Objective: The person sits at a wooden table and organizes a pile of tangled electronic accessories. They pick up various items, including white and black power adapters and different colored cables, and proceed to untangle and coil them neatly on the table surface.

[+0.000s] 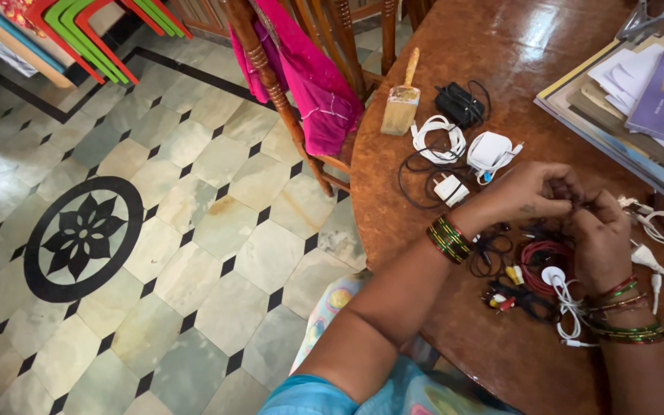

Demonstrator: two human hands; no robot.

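Note:
My left hand (528, 192) and my right hand (601, 238) meet above a round brown wooden table (463, 46), fingers pinched together on a thin black cable (578, 204) between them. Both wrists carry coloured bangles. Under the hands lies a tangle of cables: a red coil (541, 257), black leads (493, 250), plugs with yellow and red tips (505, 288) and a white cable with a round puck (559, 288).
Farther back on the table lie a white charger (449, 188), coiled white cables (436, 138), a white adapter (489, 150), a black adapter (459, 104), a paintbrush (401, 104) and a stack of papers and books (639, 100). A wooden chair with pink cloth (305, 77) stands on the tiled floor (194, 230).

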